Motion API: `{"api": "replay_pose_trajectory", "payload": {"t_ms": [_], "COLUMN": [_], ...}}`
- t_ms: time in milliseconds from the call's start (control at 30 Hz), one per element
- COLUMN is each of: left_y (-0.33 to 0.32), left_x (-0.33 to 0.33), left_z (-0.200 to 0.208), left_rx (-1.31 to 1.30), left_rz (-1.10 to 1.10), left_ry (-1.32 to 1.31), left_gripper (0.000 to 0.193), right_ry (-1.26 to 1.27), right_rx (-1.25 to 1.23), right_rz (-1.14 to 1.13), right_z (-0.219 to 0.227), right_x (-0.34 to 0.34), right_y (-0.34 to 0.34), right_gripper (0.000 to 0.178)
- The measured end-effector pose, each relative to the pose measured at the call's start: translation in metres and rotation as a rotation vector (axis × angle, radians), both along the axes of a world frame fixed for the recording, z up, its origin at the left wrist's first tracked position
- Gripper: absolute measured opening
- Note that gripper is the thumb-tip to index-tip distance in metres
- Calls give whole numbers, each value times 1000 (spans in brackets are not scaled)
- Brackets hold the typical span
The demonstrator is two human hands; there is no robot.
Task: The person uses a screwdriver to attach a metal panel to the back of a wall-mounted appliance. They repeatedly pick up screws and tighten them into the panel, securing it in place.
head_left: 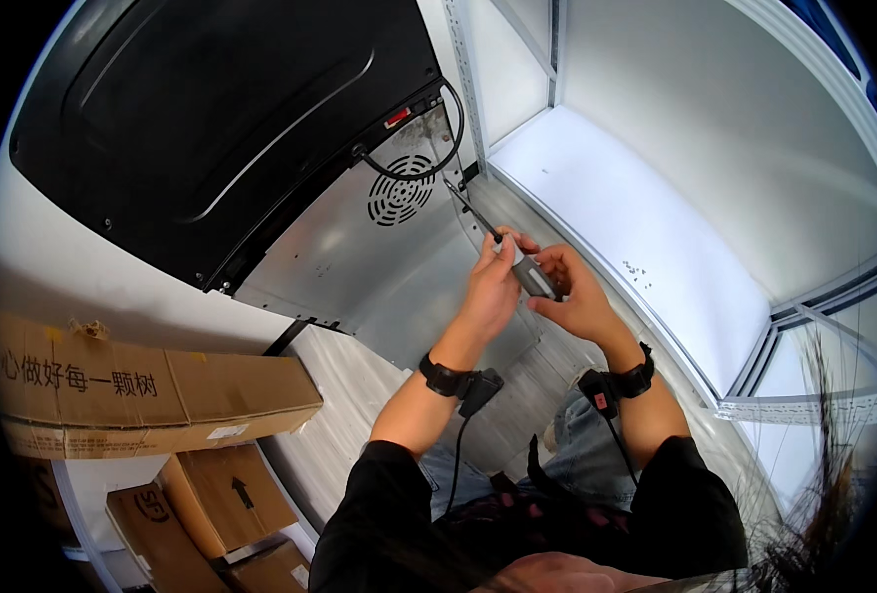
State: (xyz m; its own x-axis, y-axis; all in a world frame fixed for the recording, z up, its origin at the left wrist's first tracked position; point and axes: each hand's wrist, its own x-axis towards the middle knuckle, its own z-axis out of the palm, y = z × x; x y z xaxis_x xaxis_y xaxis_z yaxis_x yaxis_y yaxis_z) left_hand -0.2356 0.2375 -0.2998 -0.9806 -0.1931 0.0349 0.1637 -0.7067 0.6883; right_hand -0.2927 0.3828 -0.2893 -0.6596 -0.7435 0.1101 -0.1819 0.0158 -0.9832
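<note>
A screwdriver with a thick grey handle and a long dark shaft slants up and left between my hands. My left hand is closed around the front part of the handle, near where the shaft begins. At the rear end, my right hand grips the handle between thumb and fingers. The shaft's tip lies by the right edge of a bare metal panel with a round slotted vent. Whether the tip touches the panel or a screw, I cannot tell.
Above the metal panel sits a large black panel with a red switch and a looping black cable. To the right, a white shelf holds several small screws. Cardboard boxes are stacked at lower left.
</note>
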Motion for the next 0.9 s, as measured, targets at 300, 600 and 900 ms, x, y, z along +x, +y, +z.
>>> {"api": "replay_pose_trajectory", "payload": {"t_ms": [300, 600, 900], "left_y": [-73, -83, -76], "left_x": [-51, -66, -66], "left_z": [34, 34, 38], "left_rx": [-294, -214, -139], "left_rz": [95, 289, 422], "left_ry": [24, 36, 39], "left_gripper": [36, 20, 18], "right_ry": [44, 119, 118], "right_rx": [-262, -257, -275], "right_rz": [-323, -321, -294], "right_z": [16, 15, 14], "right_x": [-7, -3, 0], "right_y": [-7, -16, -20], "right_gripper": [31, 30, 31]}}
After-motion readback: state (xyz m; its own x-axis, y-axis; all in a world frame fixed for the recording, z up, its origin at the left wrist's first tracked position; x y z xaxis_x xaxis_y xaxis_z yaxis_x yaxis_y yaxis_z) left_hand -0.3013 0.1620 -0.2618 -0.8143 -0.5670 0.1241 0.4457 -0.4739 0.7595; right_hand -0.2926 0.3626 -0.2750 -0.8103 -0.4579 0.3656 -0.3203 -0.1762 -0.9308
